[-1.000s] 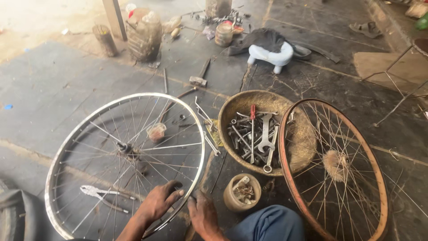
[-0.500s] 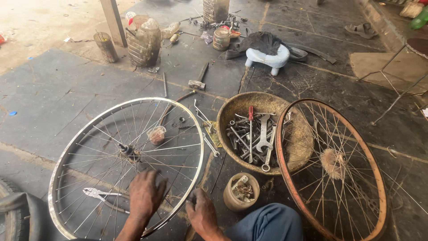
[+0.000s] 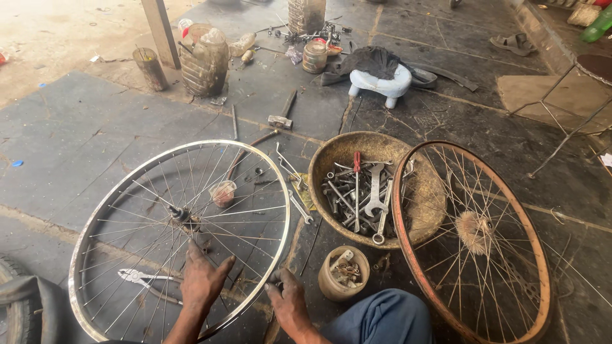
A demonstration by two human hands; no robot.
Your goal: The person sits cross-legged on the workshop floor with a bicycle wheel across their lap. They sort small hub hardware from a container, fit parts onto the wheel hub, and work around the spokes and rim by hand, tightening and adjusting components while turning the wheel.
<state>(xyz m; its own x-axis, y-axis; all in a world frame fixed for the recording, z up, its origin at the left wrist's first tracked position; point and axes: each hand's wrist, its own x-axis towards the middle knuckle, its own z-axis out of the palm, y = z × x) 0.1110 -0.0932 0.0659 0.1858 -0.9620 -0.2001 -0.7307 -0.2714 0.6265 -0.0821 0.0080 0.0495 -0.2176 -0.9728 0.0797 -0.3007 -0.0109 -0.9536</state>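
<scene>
Nearest, the left hand (image 3: 203, 280) lies spread on the spokes of the shiny silver bicycle wheel (image 3: 127, 191) lying flat, while the right hand (image 3: 290, 304), fingers loosely curled, rests at its rim, holding nothing. Grey pliers (image 3: 137, 276) lie beneath, unused. Beyond: a rusty wheel (image 3: 535, 255), a tool-filled pan (image 3: 338, 153), dusty stone floor (image 3: 76, 127).

Both the grimy left hand (image 3: 203, 280) and the grimy right hand (image 3: 290, 306) were bare, without gloves or sleeves; right of them showed a blue-trousered knee (image 3: 382, 318).
</scene>
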